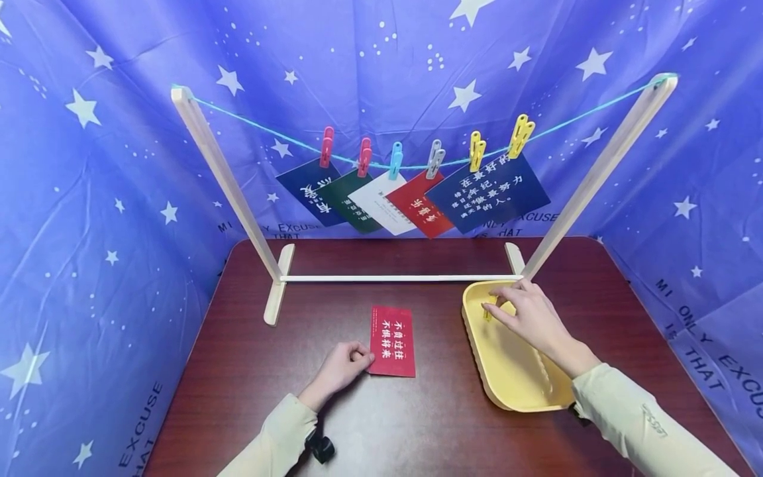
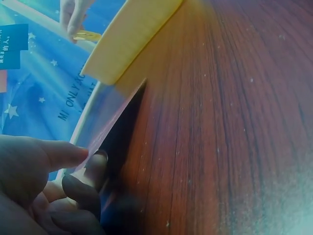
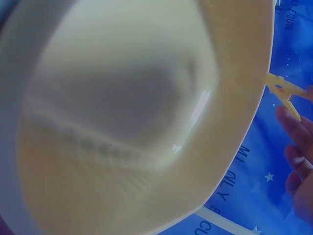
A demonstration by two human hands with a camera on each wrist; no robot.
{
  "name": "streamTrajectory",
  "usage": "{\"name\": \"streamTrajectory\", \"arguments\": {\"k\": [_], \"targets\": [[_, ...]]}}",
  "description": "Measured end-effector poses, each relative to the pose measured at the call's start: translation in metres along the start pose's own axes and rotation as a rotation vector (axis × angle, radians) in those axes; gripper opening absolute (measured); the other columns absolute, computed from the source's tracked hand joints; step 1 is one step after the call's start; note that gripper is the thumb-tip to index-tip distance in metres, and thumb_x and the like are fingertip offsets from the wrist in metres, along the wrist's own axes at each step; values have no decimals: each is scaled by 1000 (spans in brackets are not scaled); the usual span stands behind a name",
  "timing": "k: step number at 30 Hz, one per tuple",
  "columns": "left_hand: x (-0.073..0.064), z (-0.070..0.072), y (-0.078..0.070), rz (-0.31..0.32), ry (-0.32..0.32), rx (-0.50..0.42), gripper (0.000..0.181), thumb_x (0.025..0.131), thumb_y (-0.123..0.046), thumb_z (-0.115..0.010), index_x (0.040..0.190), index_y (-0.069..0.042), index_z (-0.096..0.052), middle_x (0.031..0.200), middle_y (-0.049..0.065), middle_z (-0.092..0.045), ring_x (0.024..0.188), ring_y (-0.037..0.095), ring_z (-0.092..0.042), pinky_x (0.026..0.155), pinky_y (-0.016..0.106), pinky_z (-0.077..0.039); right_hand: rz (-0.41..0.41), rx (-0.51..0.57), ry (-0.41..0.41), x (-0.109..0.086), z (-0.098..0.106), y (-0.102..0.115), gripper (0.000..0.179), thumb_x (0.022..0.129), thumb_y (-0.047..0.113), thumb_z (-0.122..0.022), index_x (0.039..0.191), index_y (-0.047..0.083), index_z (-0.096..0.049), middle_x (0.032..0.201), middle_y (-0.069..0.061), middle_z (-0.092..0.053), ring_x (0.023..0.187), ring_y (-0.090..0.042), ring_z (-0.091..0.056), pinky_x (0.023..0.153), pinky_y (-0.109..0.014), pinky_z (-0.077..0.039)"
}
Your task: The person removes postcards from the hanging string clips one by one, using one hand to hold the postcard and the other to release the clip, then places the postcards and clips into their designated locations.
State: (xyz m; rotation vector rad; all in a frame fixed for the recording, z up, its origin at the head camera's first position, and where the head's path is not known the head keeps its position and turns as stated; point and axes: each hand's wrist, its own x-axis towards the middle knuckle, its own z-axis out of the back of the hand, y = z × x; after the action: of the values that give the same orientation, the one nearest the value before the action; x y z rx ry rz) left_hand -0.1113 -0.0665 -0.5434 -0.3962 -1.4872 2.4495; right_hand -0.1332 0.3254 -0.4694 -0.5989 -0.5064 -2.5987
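My left hand [image 1: 341,368] pinches the near left corner of a red card [image 1: 393,341] with white lettering. In the left wrist view, the card [image 2: 117,117] is seen almost edge-on, tilted up off the table between thumb and finger. Over the far end of a yellow plastic basket [image 1: 507,391], my right hand [image 1: 532,318] pinches a yellow clothespin [image 1: 489,310]. The right wrist view has this clothespin [image 3: 282,93] by the basket's rim [image 3: 259,110], with thumb and fingertips on its handle ends.
Behind the hands stands a wooden frame [image 1: 223,179] with a sagging green string [image 1: 256,124]. Several cards, such as a blue card [image 1: 507,202], hang from it by coloured clothespins. A white crossbar [image 1: 399,278] joins its feet. The dark red table [image 1: 238,377] meets a blue star-printed curtain [image 1: 357,79].
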Motion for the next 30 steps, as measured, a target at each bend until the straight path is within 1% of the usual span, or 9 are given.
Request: {"name": "streamTrajectory", "arguments": {"k": [5, 10, 14, 17, 20, 24, 26, 28, 30], "targets": [[0, 1, 2, 15, 0, 9, 11, 92, -10, -73, 92, 0, -68, 68, -3, -65, 62, 5, -53, 61, 23, -44, 3, -34, 50, -3, -6, 2, 23, 81, 19, -86, 96, 5, -76, 74, 4, -68, 78, -20, -56, 75, -43, -46], [1, 2, 2, 18, -3, 29, 12, 93, -11, -72, 93, 0, -67, 69, -2, -66, 63, 6, -55, 63, 25, -46, -8, -60, 102, -9, -9, 4, 21, 81, 21, -87, 93, 7, -76, 72, 5, -66, 74, -16, -53, 64, -37, -47], [3, 2, 1, 30, -2, 61, 14, 94, -14, -72, 95, -2, -65, 70, -2, -67, 63, 6, -56, 64, 26, -46, -57, -52, 205, -14, -10, 7, 20, 84, 23, -85, 90, 7, -75, 71, 5, -66, 71, -15, -50, 61, -34, -46], [4, 2, 0, 30, -9, 102, 14, 96, -17, -72, 96, -4, -65, 70, -3, -67, 62, 5, -55, 63, 26, -46, -86, -47, 280, -16, -9, 10, 19, 86, 25, -83, 86, 8, -74, 70, 5, -66, 69, -14, -50, 61, -34, -46], [5, 2, -1, 33, -13, 124, 14, 97, -18, -71, 94, -6, -64, 69, -4, -65, 61, 5, -54, 61, 26, -45, -74, -54, 345, -19, -9, 13, 19, 86, 26, -83, 83, 10, -74, 68, 7, -65, 68, -14, -50, 60, -33, -45], [3, 1, -1, 29, -10, 113, 13, 97, -17, -71, 94, -5, -64, 68, -4, -66, 60, 5, -54, 60, 25, -45, -79, -38, 485, -26, -10, 17, 17, 85, 27, -82, 77, 17, -71, 65, 13, -60, 66, -12, -47, 57, -30, -41], [1, 0, 0, 25, -7, 98, 13, 97, -15, -70, 94, -4, -65, 68, -4, -66, 60, 5, -54, 60, 24, -45, -103, -27, 550, -30, -10, 20, 18, 85, 27, -81, 74, 19, -69, 65, 14, -57, 66, -11, -45, 58, -30, -40], [1, 0, 0, 22, -6, 89, 12, 97, -14, -70, 94, -4, -65, 68, -3, -66, 60, 5, -54, 59, 23, -44, -135, -25, 587, -33, -10, 22, 21, 85, 27, -81, 72, 21, -66, 65, 13, -55, 67, -11, -45, 58, -31, -40], [1, 0, -1, 19, -6, 77, 11, 97, -13, -70, 94, -3, -65, 68, -4, -65, 59, 5, -54, 59, 23, -44, -158, -18, 602, -34, -9, 24, 22, 85, 27, -82, 72, 20, -66, 67, 11, -56, 67, -12, -46, 58, -32, -40]]}}
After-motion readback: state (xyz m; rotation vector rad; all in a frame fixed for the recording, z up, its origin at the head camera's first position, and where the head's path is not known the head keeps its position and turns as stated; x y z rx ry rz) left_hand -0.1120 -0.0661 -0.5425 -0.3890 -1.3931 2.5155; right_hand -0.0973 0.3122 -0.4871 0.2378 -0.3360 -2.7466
